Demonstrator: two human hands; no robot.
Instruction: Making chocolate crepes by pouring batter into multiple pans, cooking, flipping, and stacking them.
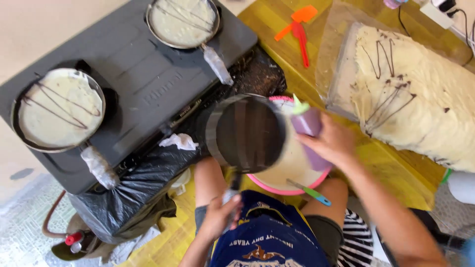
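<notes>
Here, my left hand (221,213) is closed around the handle of a round dark pan (247,133), held above the pink bowl (292,173).
My right hand (332,143) is wrapped around a purple squeeze bottle (309,129) at the pan's three o'clock. Towards ten o'clock, a grey stove (143,74) carries two pans of pale batter (59,110) with dark drizzle. At two o'clock, stacked crepes (420,94) rest on plastic over the yellow wooden table (396,173); an orange spatula (299,27) lies at twelve.

grey stove (148,74), orange spatula (299,27), stacked crepes (420,99)
</notes>
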